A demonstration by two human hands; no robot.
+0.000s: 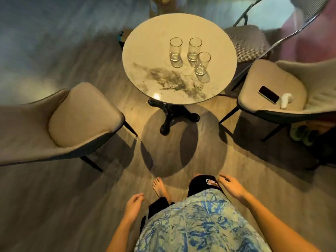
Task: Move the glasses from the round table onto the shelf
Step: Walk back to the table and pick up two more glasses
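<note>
I see a round table (145, 57) with three glasses (195, 50) standing close together on its right part, and far from them, down low, my left hand (133, 206) and right hand (232, 186) hang loose, holding nothing.

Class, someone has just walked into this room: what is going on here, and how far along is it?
A person stands barefoot, short of a round marble table, both arms low. The left hand and right hand are open and hold nothing. Three clear glasses stand upright on the table, untouched. A phone lies on the chair to the right. No shelf is in view, so nothing has been moved yet.
</note>
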